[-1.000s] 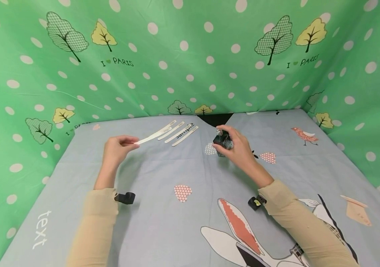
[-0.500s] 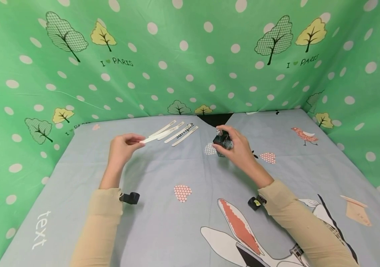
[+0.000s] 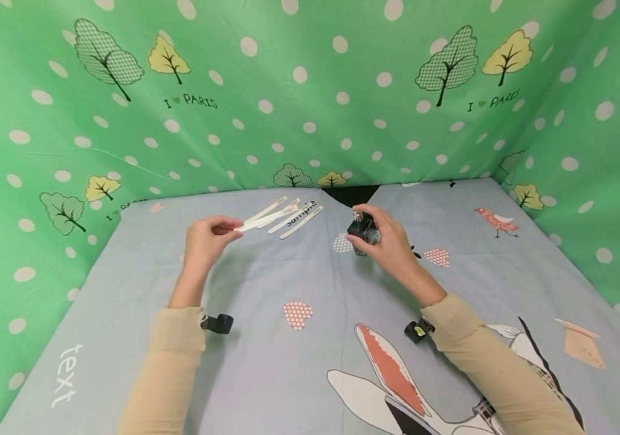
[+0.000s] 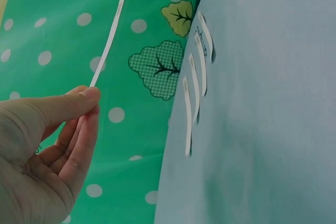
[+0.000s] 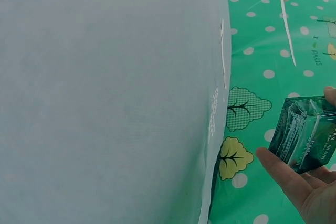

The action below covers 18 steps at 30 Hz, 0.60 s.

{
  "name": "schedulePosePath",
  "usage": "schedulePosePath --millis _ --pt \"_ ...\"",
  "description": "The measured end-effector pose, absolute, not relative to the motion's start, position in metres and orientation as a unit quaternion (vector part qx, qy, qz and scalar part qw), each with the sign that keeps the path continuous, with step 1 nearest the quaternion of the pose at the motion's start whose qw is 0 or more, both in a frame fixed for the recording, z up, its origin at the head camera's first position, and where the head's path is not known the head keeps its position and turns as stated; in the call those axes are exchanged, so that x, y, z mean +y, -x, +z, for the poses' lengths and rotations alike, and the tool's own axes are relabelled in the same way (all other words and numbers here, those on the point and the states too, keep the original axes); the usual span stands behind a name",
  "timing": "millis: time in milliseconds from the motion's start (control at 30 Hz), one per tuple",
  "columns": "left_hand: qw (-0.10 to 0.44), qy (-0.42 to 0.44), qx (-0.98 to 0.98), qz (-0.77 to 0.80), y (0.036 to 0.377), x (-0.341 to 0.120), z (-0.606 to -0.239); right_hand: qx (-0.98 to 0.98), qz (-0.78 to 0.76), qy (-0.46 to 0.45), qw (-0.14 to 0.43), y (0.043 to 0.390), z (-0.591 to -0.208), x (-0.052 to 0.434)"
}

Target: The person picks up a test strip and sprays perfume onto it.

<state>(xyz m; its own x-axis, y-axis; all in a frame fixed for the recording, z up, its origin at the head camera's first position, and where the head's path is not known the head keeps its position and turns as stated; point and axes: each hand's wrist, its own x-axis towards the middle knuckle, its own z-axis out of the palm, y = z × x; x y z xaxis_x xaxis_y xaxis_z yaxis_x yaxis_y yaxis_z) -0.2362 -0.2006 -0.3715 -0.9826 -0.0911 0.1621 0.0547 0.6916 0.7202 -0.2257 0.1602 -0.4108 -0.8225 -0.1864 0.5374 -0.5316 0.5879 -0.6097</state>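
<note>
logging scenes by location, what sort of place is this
Probably a makeshift tabletop booth, not a lived-in room: a printed bedsheet covers the table, green polka-dot cloth walls it in, and paper strips lie on the sheet.

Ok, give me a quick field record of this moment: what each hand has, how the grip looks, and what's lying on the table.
left hand: pinches one end of a white paper strip between thumb and fingers, strip raised off the table
right hand: holds a dark glass bottle, fingers wrapped round it in a firm-looking grip
loose strips: about four, side by side on the cloth near the back edge, one printed "sample"
table: blue-grey printed cloth
backdrop: green dotted cloth with trees
</note>
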Motion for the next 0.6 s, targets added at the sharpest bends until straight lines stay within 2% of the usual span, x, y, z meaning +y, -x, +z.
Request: schedulePosePath --millis 600 --pt "0.091 0.021 -0.914 -0.395 0.236 -0.179 -0.362 -0.865 0.403 -0.209 0.213 0.226 -0.411 0.16"
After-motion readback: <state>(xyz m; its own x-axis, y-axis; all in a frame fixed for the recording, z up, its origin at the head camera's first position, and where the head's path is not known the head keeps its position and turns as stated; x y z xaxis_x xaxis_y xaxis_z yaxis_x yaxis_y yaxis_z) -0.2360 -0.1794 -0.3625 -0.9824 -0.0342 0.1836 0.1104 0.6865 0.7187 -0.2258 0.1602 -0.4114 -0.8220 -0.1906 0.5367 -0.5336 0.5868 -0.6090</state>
